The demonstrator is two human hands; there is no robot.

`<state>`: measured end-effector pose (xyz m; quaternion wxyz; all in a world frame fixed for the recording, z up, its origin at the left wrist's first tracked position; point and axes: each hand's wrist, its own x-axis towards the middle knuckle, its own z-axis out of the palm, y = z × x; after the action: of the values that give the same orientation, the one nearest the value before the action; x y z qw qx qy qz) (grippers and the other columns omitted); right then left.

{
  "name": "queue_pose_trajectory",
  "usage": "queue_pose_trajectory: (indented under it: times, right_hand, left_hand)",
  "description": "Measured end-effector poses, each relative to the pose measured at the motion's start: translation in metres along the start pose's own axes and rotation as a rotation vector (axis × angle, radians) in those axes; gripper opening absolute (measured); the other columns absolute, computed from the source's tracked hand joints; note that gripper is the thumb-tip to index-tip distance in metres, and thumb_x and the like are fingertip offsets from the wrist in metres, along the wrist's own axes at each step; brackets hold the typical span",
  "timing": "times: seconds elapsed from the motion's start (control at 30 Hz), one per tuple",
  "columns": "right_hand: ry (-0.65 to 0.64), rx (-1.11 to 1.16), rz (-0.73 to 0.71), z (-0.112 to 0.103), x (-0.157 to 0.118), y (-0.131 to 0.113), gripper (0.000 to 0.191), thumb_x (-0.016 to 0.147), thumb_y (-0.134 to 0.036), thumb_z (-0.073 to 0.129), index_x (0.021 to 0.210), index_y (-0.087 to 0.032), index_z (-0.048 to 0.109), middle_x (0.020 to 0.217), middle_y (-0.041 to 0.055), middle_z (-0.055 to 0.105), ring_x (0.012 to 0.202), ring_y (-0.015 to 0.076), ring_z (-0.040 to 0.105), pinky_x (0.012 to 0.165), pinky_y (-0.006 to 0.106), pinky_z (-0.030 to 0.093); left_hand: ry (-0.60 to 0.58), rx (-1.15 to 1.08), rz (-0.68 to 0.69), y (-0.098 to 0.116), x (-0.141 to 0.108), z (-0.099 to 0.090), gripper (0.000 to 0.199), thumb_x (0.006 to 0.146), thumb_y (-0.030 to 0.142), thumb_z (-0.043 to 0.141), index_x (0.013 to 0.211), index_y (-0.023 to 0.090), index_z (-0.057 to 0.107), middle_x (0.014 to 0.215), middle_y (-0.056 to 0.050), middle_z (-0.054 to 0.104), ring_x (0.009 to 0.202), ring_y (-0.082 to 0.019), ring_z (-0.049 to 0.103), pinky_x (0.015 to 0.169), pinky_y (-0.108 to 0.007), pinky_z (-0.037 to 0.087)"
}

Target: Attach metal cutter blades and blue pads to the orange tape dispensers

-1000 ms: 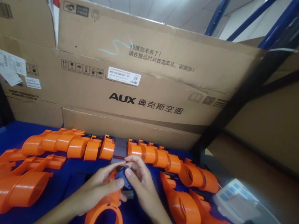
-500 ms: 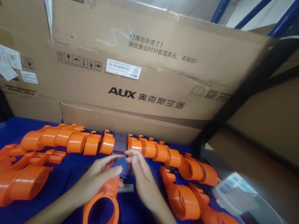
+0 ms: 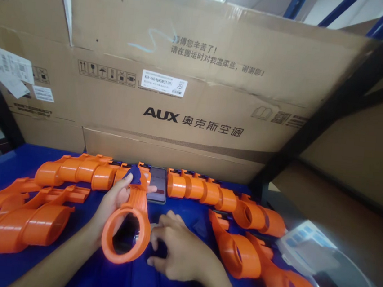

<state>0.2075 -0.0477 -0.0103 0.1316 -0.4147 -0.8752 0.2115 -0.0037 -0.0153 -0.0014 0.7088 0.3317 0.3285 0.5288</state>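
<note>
In my left hand [image 3: 118, 199] is an orange plastic holder with a round ring [image 3: 107, 243] at its near end and a ribbed neck. A dark blue piece [image 3: 134, 174] sits at its top, under my left thumb. My left fingers wrap behind the neck, and one fingertip shows at its right. Low over the blue surface, just right of the ring, my right hand [image 3: 181, 246] has its fingers bent, with a gap between thumb and index finger. By its fingertips lies a shiny metal thing [image 3: 137, 236], partly hidden behind the ring; its kind cannot be made out.
Several similar orange holders stand in rows at left [image 3: 46, 224] and right [image 3: 239, 256]. A phone [image 3: 158, 183] lies at the back middle of the blue table [image 3: 81, 268]. Behind stands a large cardboard box [image 3: 195, 103]. A white-and-blue box [image 3: 306, 247] with a cable is at right.
My left hand has raised the orange holder up and leftward, with the blue piece at its top. My right hand has left the blue piece and moved down beside the ring.
</note>
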Motion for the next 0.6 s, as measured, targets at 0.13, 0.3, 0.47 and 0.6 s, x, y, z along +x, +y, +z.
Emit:
queue_pose_trajectory:
  times: [0.13, 0.3, 0.47, 0.6]
  right_hand:
    - [0.001, 0.008, 0.022, 0.0003, 0.0003, 0.0053, 0.028, 0.064, -0.023, 0.089, 0.075, -0.023, 0.064, 0.091, 0.0009, 0.059, 0.089, 0.0241, 0.058, 0.104, 0.055, 0.039]
    - [0.02, -0.031, 0.02, 0.0013, 0.0006, 0.0103, 0.028, 0.064, -0.024, 0.091, 0.069, -0.023, 0.063, 0.087, 0.0014, 0.059, 0.092, 0.026, 0.057, 0.104, 0.056, 0.038]
    - [0.005, -0.069, 0.041, 0.0001, 0.0042, 0.0104, 0.026, 0.07, -0.024, 0.087, 0.066, -0.021, 0.061, 0.086, 0.0032, 0.06, 0.096, 0.0288, 0.057, 0.098, 0.054, 0.043]
    - [0.032, -0.095, 0.032, 0.0002, 0.0065, 0.0107, 0.026, 0.076, -0.023, 0.082, 0.064, -0.02, 0.059, 0.084, 0.0038, 0.06, 0.091, 0.0269, 0.056, 0.094, 0.053, 0.044]
  left_hand:
    - [-0.075, -0.072, -0.101, -0.0025, 0.0009, -0.0041, 0.067, 0.084, 0.067, 0.059, 0.114, 0.01, 0.075, 0.055, -0.006, 0.068, 0.046, -0.019, 0.06, 0.048, -0.027, 0.045]
    - [-0.084, -0.086, -0.128, -0.0028, 0.0015, -0.0052, 0.068, 0.083, 0.067, 0.061, 0.113, 0.009, 0.075, 0.056, -0.006, 0.068, 0.046, -0.019, 0.06, 0.048, -0.028, 0.046]
    - [-0.053, -0.092, -0.102, -0.0035, 0.0004, -0.0035, 0.064, 0.081, 0.064, 0.065, 0.114, 0.01, 0.076, 0.053, -0.005, 0.066, 0.046, -0.019, 0.058, 0.047, -0.027, 0.044]
    - [-0.075, -0.125, -0.132, -0.0048, 0.0007, -0.0049, 0.062, 0.082, 0.063, 0.065, 0.113, 0.011, 0.077, 0.057, -0.006, 0.068, 0.05, -0.019, 0.06, 0.05, -0.027, 0.047]
